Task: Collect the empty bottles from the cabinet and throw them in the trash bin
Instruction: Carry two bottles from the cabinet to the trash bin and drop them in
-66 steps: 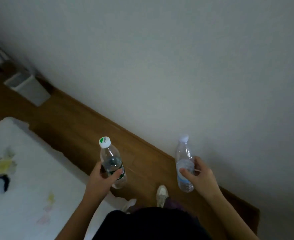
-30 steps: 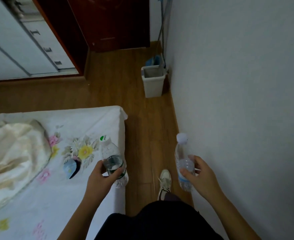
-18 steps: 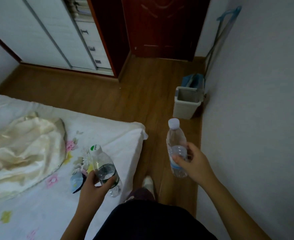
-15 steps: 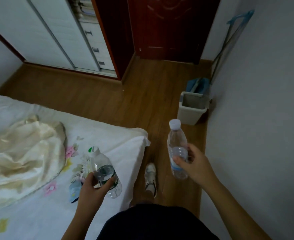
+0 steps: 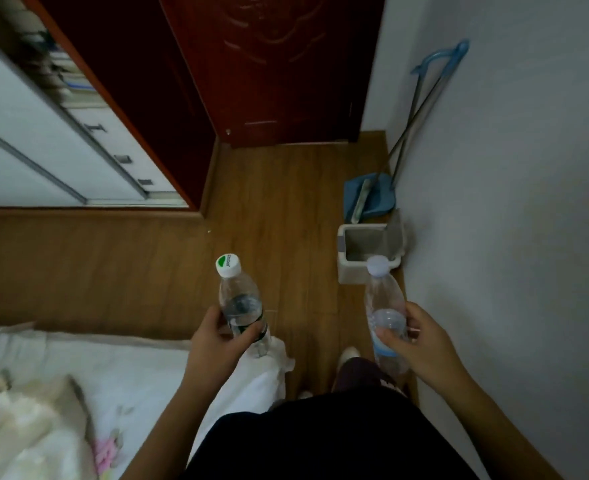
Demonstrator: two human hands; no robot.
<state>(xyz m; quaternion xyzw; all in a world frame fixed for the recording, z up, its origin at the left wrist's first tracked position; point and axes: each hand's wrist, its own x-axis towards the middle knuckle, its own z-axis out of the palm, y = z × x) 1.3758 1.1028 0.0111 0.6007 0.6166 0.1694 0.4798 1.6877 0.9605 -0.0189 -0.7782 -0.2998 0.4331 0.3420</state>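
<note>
My left hand (image 5: 218, 344) grips a clear plastic bottle with a green-and-white cap (image 5: 239, 299), held upright above the bed's corner. My right hand (image 5: 421, 344) grips a second clear bottle with a pale cap and blue label (image 5: 383, 306), also upright. The cream trash bin (image 5: 351, 271) stands open on the floor against the right wall, just beyond the right bottle, whose cap overlaps the bin's near rim in view.
A white bed with a floral sheet (image 5: 113, 368) fills the lower left. A blue dustpan (image 5: 372, 199) and a broom lean on the wall behind the bin. A dark red door (image 5: 279, 71) and a sliding-door wardrobe (image 5: 43, 150) lie ahead. Wood floor runs between bed and wall.
I have walked forward along the bed toward the bin, which now lies much closer. Both hands still hold their bottles; the left bottle has risen more upright.
</note>
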